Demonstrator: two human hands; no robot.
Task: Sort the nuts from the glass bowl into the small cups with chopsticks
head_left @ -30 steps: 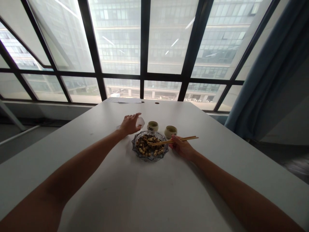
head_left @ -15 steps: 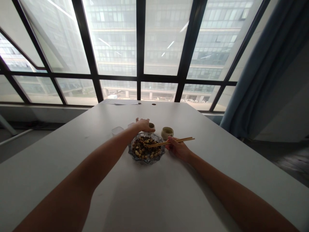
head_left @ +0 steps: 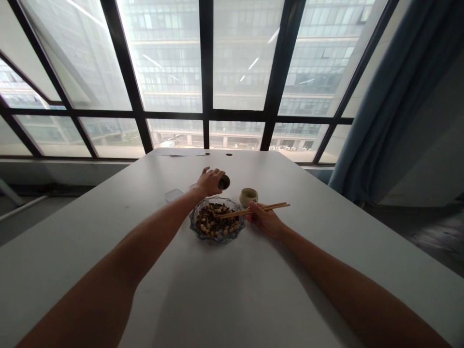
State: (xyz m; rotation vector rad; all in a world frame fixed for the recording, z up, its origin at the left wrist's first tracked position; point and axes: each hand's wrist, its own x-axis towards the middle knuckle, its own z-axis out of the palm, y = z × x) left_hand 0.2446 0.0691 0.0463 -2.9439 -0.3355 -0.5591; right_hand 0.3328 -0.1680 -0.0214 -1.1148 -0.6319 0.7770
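Observation:
My left hand point(head_left: 211, 181) is closed around a small cup point(head_left: 224, 182), which it holds tilted above the far side of a glass bowl point(head_left: 235, 238). Dark seeds and pale nuts point(head_left: 210, 223) fill the scalloped bowl; they are too small to name surely. In my right hand point(head_left: 266, 220) is a pair of chopsticks point(head_left: 275, 206), closed in the fingers beside the bowl's right rim. The chopstick tips reach over the bowl's contents. A second cup point(head_left: 248, 196), pale green with a dark mark, stands upright just beyond my right hand.
Left of the bowl sits a clear plastic container point(head_left: 174, 195), and another is partly hidden behind my left arm. White paper point(head_left: 177, 152) lies at the table's far edge, by the windows. A blue curtain point(head_left: 377, 116) hangs at the right.
My left hand has lifted the small cup slightly and tipped it, so its opening now faces more toward me. My right hand keeps the chopsticks over the bowl. The view has shifted a little.

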